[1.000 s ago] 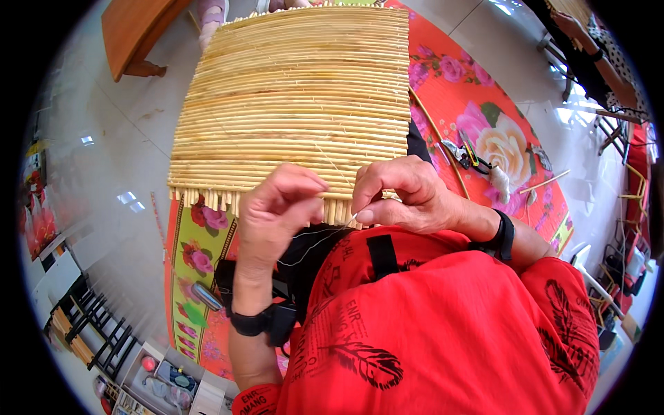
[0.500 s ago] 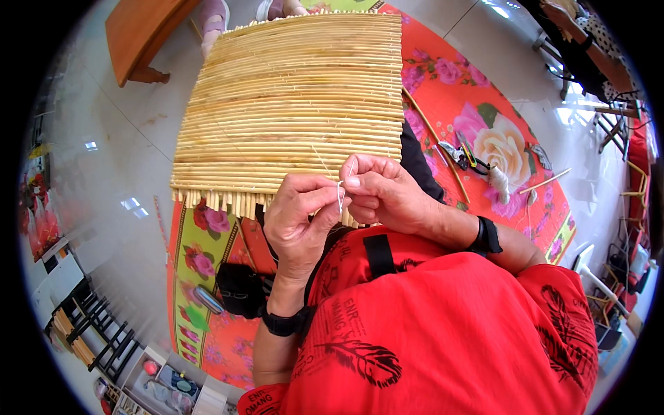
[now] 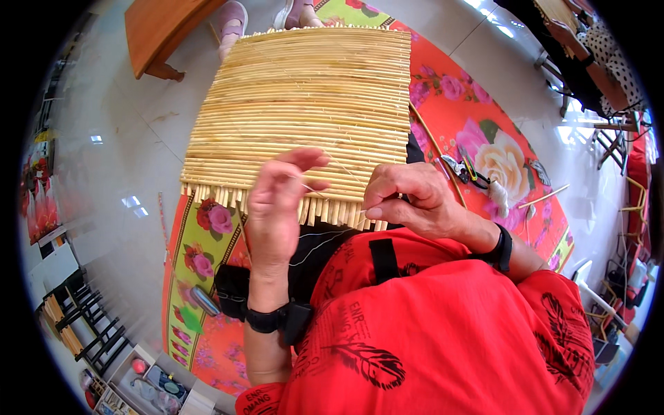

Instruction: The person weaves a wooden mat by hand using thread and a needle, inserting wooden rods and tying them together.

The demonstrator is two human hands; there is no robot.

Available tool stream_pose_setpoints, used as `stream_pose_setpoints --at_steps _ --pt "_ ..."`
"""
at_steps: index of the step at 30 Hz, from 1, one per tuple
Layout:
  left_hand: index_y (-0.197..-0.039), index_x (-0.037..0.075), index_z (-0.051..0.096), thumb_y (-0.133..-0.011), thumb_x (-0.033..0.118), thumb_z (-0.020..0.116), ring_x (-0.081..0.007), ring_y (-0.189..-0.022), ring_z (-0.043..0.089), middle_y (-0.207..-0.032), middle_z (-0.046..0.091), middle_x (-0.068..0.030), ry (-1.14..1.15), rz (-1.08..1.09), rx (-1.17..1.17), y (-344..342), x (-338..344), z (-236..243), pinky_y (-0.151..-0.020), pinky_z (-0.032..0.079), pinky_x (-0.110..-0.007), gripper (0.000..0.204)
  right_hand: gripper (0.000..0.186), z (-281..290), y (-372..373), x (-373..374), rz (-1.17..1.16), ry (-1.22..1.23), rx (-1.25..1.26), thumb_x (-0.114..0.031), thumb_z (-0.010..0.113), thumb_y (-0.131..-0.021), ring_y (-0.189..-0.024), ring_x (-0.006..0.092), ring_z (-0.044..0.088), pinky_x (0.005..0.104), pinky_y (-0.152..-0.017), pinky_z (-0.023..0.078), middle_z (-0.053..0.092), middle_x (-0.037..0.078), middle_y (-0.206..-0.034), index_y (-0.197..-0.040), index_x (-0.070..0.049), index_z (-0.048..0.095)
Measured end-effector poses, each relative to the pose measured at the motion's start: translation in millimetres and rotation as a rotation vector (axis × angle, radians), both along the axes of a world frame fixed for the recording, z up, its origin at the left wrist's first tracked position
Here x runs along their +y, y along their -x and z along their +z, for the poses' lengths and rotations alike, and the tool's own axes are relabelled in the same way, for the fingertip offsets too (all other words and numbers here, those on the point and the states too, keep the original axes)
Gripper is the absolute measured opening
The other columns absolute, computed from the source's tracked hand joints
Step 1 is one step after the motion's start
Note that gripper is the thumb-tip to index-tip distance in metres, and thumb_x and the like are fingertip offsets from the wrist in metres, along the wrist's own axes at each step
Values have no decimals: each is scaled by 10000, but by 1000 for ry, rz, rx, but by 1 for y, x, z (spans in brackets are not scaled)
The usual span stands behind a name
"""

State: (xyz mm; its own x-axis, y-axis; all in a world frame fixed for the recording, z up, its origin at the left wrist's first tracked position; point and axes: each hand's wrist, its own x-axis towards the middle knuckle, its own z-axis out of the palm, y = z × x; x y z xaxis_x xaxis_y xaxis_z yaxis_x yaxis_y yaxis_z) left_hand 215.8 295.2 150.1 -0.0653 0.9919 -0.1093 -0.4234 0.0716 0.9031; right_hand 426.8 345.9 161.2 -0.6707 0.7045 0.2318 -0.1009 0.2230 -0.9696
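Observation:
A mat of thin yellow reed sticks (image 3: 304,104), bound side by side with pale thread, lies across my lap. Over its near edge my right hand (image 3: 415,200) is closed, thumb and forefinger pinching a thin white thread (image 3: 363,211). My left hand (image 3: 273,207) is raised by the near left part of the mat, its fingers bent and partly smeared by motion. White thread (image 3: 312,187) comes out from between those fingers, and a loose length (image 3: 315,245) hangs below over my dark trousers. Uneven stick ends (image 3: 332,209) jut out under my hands.
Pruning shears (image 3: 454,166), a yellow-handled cutter (image 3: 470,168), a white thread spool (image 3: 496,194) and loose sticks (image 3: 544,196) lie on the red floral floor mat (image 3: 449,62) at right. A wooden stool (image 3: 166,34) stands far left. Another person's arm (image 3: 598,69) shows far right.
My hands have moved apart from each other; the left went left and up, the right a little right and down. The reed mat sits slightly lower and further right in view.

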Motion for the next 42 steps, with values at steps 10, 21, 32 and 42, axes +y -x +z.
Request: stream_pose_setpoints --at_steps 10,21,32,42 --pt "-930 7 581 -932 41 557 -152 -1008 608 -1101 629 -102 92 -252 67 -4 -8 -8 -877 486 -285 42 87 9 13 8 -203 636 284 -89 553 -940 -526 55 434 209 -452 328 529 23 -691 -893 -24 519" --pt "-949 15 571 -927 59 567 -164 -864 622 -889 641 -93 -137 47 101 -8 -3 6 -810 496 -274 50 113 1 24 14 -91 783 286 -126 570 -942 -509 70 458 215 -469 367 512 3 -642 -890 -29 542" --pt "-898 -38 677 -773 -45 715 -123 -763 577 -818 624 -54 -99 -1 554 -9 2 28 -690 462 -231 131 121 -6 23 12 145 862 198 -148 597 -933 -603 51 540 205 -523 444 576 -8 -722 -909 -30 609" --pt "-869 -20 574 -854 -17 590 -116 -800 510 -866 539 -46 -107 67 420 -22 -1 26 -741 410 -224 23 118 -7 26 8 134 833 264 -150 606 -928 -594 41 533 187 -542 443 574 -17 -704 -904 -36 584"
